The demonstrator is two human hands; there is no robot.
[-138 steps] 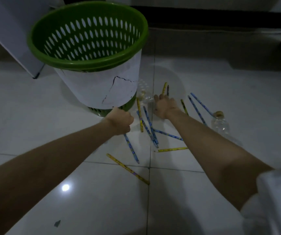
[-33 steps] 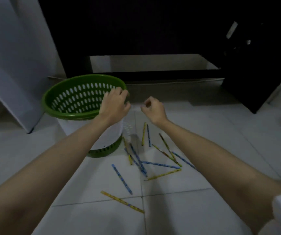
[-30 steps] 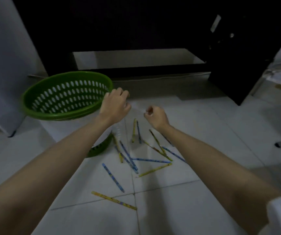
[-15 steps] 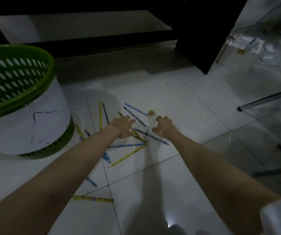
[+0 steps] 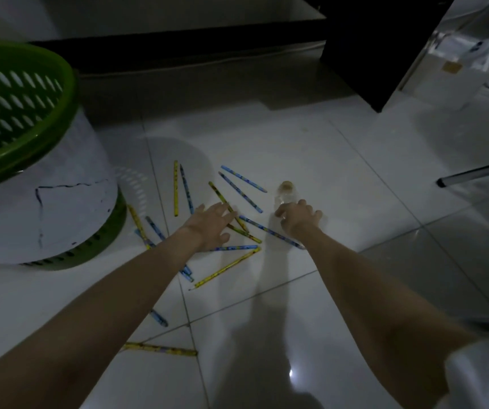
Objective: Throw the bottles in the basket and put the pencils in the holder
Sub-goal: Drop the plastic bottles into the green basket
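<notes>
A small clear bottle (image 5: 285,197) with a pale cap lies on the white tiled floor. My right hand (image 5: 298,217) rests over its lower part with the fingers curled around it. My left hand (image 5: 211,222) is spread flat, fingers apart, just above several blue and yellow pencils (image 5: 239,188) scattered between the bottle and the basket. The green perforated basket (image 5: 65,84), wrapped in torn white paper, stands at the left, an arm's length from my left hand. No pencil holder is in view.
More pencils lie nearer me, one yellow pencil (image 5: 160,348) by my left forearm. A dark cabinet (image 5: 370,48) stands at the back right, with a plastic-wrapped box (image 5: 456,72) beside it. A metal bar (image 5: 476,172) juts in from the right.
Both hands have dropped from beside the basket rim to the floor. The right hand has closed over the bottle and the left has spread over the pencils. The view has tilted down.
</notes>
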